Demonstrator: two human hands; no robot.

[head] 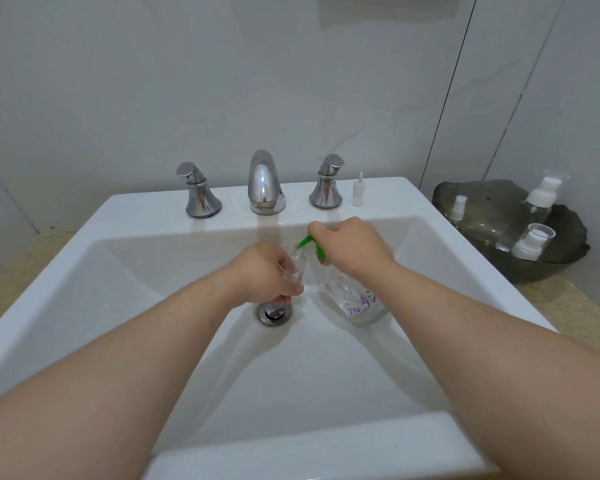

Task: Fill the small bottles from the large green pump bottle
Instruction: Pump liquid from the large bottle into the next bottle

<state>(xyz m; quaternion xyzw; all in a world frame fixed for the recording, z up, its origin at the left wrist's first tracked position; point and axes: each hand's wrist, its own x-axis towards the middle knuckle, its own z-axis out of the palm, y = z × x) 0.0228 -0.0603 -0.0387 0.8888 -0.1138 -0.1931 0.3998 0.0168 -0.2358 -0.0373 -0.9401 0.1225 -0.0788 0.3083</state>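
Both hands are over the sink [118, 220] basin.

Left hand [267, 271]: grip closed round a clear small bottle [297, 266], fingers and thumb curled about its body, mouth tipped up toward the right. It hangs above the drain [275, 311] and rests on nothing.

Right hand [350, 244]: grip wrapped over the green pump head [307, 241] of the large pump bottle [354, 299]. The clear body, with purple writing on it, leans below the wrist. Cannot tell whether its base touches the basin. The green spout sits at the small bottle's mouth, touching or nearly so.

Step in hand, as I read it: dispensing into this small bottle. The fill level is not readable through the clear plastic.

The next move calls for keeping the spout lined up with the narrow mouth while pressing, with the left hand steady. Capping comes after that. A white pump insert [358, 192] stands on the sink deck just beside the tap handle [327, 183] and is probably this bottle's top. Three other bottles [533, 240] stand in the dark tray [482, 199] on the surface at right, well apart.
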